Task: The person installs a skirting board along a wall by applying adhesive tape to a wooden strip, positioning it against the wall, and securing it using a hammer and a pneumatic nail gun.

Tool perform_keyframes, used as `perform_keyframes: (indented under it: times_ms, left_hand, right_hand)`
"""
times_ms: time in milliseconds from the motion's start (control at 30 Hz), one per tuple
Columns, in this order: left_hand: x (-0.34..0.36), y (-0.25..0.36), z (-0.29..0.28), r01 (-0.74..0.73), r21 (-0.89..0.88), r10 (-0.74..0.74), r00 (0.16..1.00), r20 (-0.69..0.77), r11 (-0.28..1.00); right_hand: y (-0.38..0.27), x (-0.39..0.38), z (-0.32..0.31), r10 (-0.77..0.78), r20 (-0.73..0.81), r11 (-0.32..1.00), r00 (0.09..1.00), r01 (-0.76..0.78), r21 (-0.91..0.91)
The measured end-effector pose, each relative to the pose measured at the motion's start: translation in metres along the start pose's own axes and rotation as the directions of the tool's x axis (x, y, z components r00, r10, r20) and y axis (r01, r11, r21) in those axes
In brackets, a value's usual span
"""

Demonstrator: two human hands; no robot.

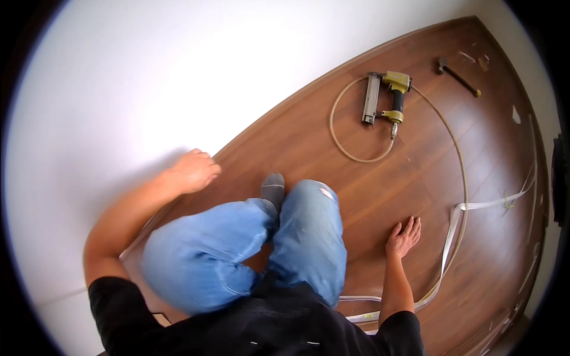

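Observation:
My left hand (195,171) is beside the white wall, close to where it meets the floor. Its fingers are curled in, and whatever they may hold is hidden. Flat on the brown wood floor (374,184), to the right of my knees, rests my right hand (404,237) with its fingers spread and nothing in them. Ahead of me lies a yellow-and-black nail gun (398,98) with a silver magazine, joined to a tan air hose (456,142). A hammer (460,78) with a dark handle lies beyond it, further right.
A thin brown baseboard (285,107) runs along the foot of the white wall (178,77). White strapping (454,228) trails over the floor beside the hose, right of my right hand. Small scraps (516,114) lie near the far right edge. My jeans-clad knees take up the middle.

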State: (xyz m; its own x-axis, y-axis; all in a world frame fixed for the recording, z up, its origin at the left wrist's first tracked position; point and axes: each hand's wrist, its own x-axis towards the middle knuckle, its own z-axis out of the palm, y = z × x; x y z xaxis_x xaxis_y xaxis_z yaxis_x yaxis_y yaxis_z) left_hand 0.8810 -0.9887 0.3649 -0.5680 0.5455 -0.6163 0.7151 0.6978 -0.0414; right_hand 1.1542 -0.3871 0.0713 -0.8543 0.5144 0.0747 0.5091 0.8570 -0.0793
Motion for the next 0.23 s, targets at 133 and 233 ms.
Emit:
perform_keyframes:
  times_ms: [133, 233]
  left_hand:
    - [0.093, -0.017, 0.074, -0.134, 0.104, 0.143, 0.986, -0.088, 0.985]
    - [0.158, -0.011, 0.101, -0.194, 0.1, 0.207, 0.967, -0.146, 0.976]
  right_hand:
    - [0.002, -0.001, 0.009, -0.016, -0.024, 0.999, 1.0, 0.016, 0.033]
    - [0.013, -0.005, 0.013, -0.014, -0.051, 0.999, 0.999, 0.017, 0.046]
